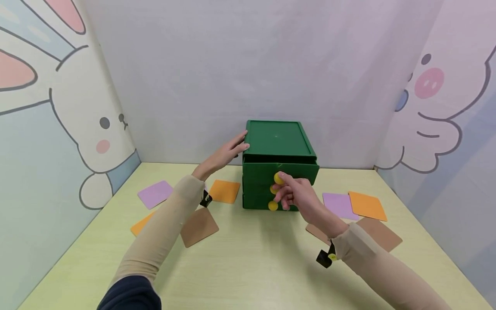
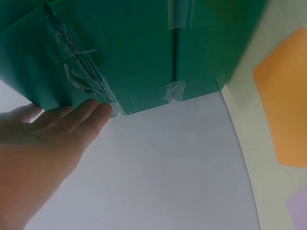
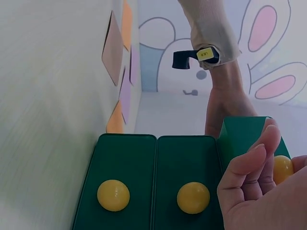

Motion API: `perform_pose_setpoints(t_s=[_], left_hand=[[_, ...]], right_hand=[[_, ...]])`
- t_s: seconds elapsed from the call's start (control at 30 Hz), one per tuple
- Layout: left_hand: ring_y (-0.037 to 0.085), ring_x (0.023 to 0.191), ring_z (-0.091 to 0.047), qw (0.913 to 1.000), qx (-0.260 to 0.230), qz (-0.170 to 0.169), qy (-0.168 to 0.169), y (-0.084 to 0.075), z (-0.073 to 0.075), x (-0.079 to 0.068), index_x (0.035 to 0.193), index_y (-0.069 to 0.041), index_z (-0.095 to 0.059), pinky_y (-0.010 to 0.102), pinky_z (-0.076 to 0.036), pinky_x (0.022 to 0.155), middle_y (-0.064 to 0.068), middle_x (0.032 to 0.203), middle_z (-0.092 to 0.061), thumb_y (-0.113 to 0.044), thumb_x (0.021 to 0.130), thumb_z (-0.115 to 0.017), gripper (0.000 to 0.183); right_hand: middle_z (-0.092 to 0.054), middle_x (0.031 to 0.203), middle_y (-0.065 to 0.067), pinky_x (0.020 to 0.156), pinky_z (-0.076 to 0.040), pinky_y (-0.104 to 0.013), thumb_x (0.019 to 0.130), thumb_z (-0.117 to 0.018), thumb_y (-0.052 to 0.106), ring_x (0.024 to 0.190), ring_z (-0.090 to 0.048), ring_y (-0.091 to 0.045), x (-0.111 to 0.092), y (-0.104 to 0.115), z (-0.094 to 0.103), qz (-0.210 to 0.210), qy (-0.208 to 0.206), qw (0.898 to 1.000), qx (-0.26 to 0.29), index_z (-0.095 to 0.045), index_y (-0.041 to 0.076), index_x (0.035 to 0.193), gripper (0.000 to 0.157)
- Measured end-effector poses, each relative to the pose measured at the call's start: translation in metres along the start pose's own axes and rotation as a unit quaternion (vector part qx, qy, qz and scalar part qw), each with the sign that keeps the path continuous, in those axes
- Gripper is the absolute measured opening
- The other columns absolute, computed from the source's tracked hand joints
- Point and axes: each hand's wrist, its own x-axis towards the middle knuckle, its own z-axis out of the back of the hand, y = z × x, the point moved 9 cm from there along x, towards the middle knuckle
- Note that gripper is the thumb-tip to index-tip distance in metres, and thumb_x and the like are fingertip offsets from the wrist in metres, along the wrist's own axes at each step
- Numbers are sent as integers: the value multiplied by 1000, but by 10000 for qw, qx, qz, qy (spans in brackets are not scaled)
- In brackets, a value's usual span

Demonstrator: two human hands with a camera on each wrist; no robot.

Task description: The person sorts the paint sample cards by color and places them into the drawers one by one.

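Observation:
A green three-drawer box (image 1: 278, 137) stands at the back of the table, with a round yellow knob on each drawer front. Its top drawer (image 1: 294, 171) juts out a little, leaving a dark gap under the lid. My right hand (image 1: 304, 198) pinches the top drawer's knob (image 1: 278, 178) between thumb and fingers. The middle knob (image 3: 193, 198) and bottom knob (image 3: 113, 195) are untouched. My left hand (image 1: 224, 156) rests with extended fingers against the box's left side, near the top edge. Clear tape (image 2: 86, 72) covers seams on that side in the left wrist view.
Purple, orange and brown paper squares lie on both sides of the box, among them a brown square (image 1: 199, 227) on the left and an orange one (image 1: 367, 206) on the right. Behind stands a pale wall (image 1: 232, 77); cartoon-printed panels flank the table.

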Motion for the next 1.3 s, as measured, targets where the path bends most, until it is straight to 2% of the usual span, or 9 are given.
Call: perform_pose_setpoints(t_s=[0.1, 0.33, 0.47, 0.6, 0.8, 1.1, 1.3], left_hand=[[24, 152, -13, 9999, -25, 91, 55, -11, -1, -7, 157, -19, -5, 49, -24, 119, 3, 165, -5, -33, 104, -37, 64], [24, 151, -15, 9999, 86, 94, -21, -12, -2, -9, 157, -19, -6, 49, -26, 118, 2, 164, -7, -34, 104, -38, 64], [24, 151, -14, 10000, 26, 50, -5, -13, -2, -7, 157, -18, -5, 49, -26, 119, 2, 165, -5, -33, 104, -37, 64], [23, 152, -12, 10000, -16, 34, 2, -3, -1, -1, 157, -20, -5, 50, -25, 119, 1, 165, -5, -34, 104, -37, 64], [18, 151, -13, 9999, 27, -51, -90, 17, 0, 9, 156, -29, -6, 49, -26, 118, -5, 164, -7, -41, 103, -37, 63], [16, 151, -15, 9998, -37, -117, -144, 16, 1, 9, 156, -30, -8, 48, -27, 118, -7, 163, -9, -47, 102, -39, 65], [16, 151, -15, 9999, -13, -67, -157, 15, 0, 7, 156, -32, -8, 48, -27, 118, -7, 163, -9, -48, 101, -39, 65]], right_hand=[[-66, 62, 2, 54, -48, -24, 93, -51, 57, 47, -53, -11, -2, 1, 0, 0, -28, 10000, -9, -61, -13, 108, 72], [-66, 62, 2, 54, -48, -24, 94, -52, 56, 47, -53, -11, -5, 0, 0, 39, -12, 10000, -39, -61, -13, 108, 72], [-66, 61, 2, 53, -47, -24, 93, -52, 56, 47, -53, -11, -7, 2, -1, 88, -1, 10000, -42, -64, -9, 104, 67], [-66, 61, 2, 54, -48, -25, 94, -52, 55, 47, -52, -11, -9, 2, -1, 90, 34, 9999, -93, -66, -4, 101, 61], [-65, 60, 2, 53, -48, -24, 95, -52, 54, 47, -52, -11, -12, 3, -2, 96, 45, 9999, -127, -66, -5, 102, 61], [-66, 61, 1, 53, -49, -25, 95, -51, 54, 47, -52, -12, -15, 1, -3, 88, 122, 9996, -227, -66, -4, 100, 60], [-65, 61, 0, 53, -49, -25, 94, -51, 55, 48, -51, -12, -20, 0, -3, 28, 117, 9993, -358, -64, -9, 103, 67]])
